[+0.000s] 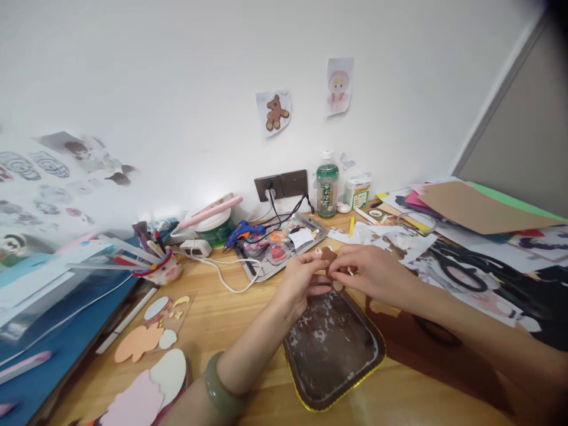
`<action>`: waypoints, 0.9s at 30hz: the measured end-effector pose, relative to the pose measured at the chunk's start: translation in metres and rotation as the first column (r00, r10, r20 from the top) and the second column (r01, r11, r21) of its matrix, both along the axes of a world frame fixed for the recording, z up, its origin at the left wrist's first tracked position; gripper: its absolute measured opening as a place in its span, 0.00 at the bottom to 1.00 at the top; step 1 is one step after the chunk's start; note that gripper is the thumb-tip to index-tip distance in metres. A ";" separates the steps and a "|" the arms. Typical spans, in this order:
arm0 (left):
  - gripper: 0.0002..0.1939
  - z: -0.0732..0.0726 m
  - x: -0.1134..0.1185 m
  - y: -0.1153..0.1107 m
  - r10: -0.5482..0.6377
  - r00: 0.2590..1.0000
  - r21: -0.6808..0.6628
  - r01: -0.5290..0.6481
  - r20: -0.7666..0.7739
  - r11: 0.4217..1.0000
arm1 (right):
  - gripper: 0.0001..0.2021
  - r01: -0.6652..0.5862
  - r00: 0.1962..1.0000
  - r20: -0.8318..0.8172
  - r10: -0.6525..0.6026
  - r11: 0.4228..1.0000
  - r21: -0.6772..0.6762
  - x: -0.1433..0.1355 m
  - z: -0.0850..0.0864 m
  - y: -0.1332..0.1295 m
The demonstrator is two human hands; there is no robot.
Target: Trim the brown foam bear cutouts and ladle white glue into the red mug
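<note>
My left hand (302, 278) pinches a small brown cut-out piece (328, 254), thumb and fingers closed at its left side. My right hand (375, 271) closes its fingertips on the same piece from the right. The piece looks flat, with a lighter tan spot at its lower end; the fingers hide much of it. Both hands hover over the far end of a dark brown tray (335, 355) with a gold rim, whose surface carries whitish smears. A green bangle (222, 384) is on my left wrist. Brown sheet material (426, 349) lies under my right forearm.
A blue glue gun (243, 233) rests by a silver tray (261, 271) of small pieces. A bottle (327, 186) stands near the wall. Black scissors (461, 269) and paper sheets (479, 204) crowd the right. Left are a pen cup (162, 272) and orange cut-outs (137, 343).
</note>
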State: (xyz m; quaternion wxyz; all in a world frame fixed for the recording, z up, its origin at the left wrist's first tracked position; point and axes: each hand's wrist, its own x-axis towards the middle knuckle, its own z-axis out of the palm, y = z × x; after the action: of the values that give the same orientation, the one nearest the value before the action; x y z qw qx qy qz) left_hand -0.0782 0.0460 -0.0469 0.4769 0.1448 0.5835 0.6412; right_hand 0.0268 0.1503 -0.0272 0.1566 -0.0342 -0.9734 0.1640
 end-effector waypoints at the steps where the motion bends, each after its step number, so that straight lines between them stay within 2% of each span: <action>1: 0.10 0.000 0.000 0.000 0.001 1.000 -0.001 -0.001 0.001 1.000 | 0.08 0.002 1.000 -0.004 -0.001 1.000 0.023 0.000 0.000 0.000; 5: 0.10 0.000 -0.001 -0.001 -0.003 1.000 0.003 0.003 0.005 1.000 | 0.08 0.025 0.999 -0.039 -0.020 0.993 0.111 0.001 0.000 0.001; 11: 0.08 0.000 -0.002 0.000 -0.023 1.000 0.023 0.023 0.008 0.999 | 0.07 0.053 0.997 -0.071 -0.041 0.984 0.170 0.004 0.002 0.003; 18: 0.07 0.000 -0.002 -0.001 -0.032 0.999 0.036 0.031 0.014 0.999 | 0.07 0.067 0.993 -0.112 -0.048 0.981 0.182 0.007 0.005 0.003; 27: 0.06 0.002 -0.002 -0.001 -0.016 1.000 0.024 0.016 0.013 1.000 | 0.06 0.056 0.994 -0.106 -0.035 0.978 0.199 0.005 -0.001 0.000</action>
State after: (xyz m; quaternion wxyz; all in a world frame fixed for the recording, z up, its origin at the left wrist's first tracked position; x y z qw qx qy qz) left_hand -0.0803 0.0449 -0.0444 0.4842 0.1509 0.5712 0.6454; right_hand 0.0315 0.1500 -0.0284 0.2122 -0.0321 -0.9747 0.0626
